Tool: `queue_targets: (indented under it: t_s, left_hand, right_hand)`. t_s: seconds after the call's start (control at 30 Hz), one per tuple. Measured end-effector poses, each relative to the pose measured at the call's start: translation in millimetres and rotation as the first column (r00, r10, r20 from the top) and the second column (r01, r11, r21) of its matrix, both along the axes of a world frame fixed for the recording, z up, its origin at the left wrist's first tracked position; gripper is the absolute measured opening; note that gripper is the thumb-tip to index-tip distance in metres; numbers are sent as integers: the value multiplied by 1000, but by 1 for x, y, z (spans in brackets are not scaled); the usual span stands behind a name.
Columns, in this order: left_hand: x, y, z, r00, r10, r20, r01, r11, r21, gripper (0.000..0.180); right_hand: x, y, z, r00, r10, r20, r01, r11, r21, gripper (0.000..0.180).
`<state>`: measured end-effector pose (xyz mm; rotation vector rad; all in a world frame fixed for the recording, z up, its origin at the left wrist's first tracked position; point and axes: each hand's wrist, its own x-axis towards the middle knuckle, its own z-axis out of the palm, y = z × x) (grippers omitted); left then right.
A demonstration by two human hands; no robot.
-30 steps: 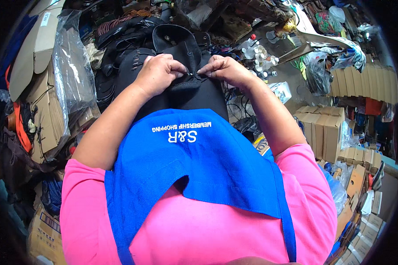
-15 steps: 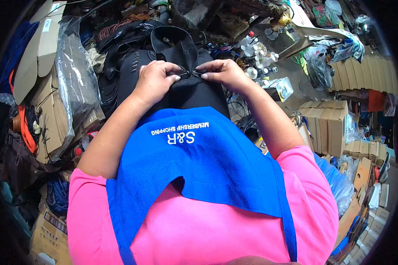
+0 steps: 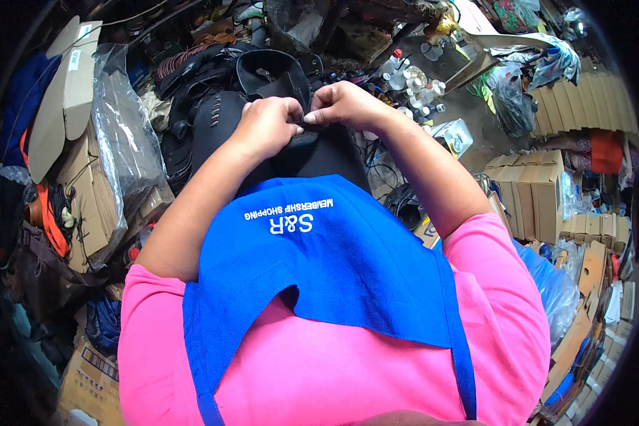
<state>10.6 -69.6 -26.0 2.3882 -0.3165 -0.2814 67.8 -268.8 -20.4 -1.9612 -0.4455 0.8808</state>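
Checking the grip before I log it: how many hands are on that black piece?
2: the left hand and right hand meet at the top edge of the black piece, both pinching it, just above the blue apron.

cardboard boxes (image 3: pixel 529 192), clear plastic bag (image 3: pixel 124 153), small bottles (image 3: pixel 415 78)

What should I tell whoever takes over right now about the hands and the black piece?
Left hand: closed, pinching the top edge of the black piece.
Right hand: closed on the same edge, fingertips meeting the left hand's; the two grips touch.
The black piece lies in front of the chest, above the blue apron, its lower part hidden under the apron.
More black pieces are piled just behind the hands; a clear plastic bag and cardboard boxes stand to the sides.
Done: piece held with both hands at the edge.
Left: the work at that edge; how far along it is cannot be seen.
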Motion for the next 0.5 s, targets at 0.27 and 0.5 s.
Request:
queue_targets:
  t_s: [0.27,0.5]
  left_hand:
    - [-15,36,5,978,-74,196,38,983,180,10]
    - [-6,29,5,998,-47,-42,49,998,46,12]
  right_hand:
    - [10,-35,-6,999,-35,1,35,994,100,23]
    - [-9,-34,-14,990,-14,141,-3,993,120,27]
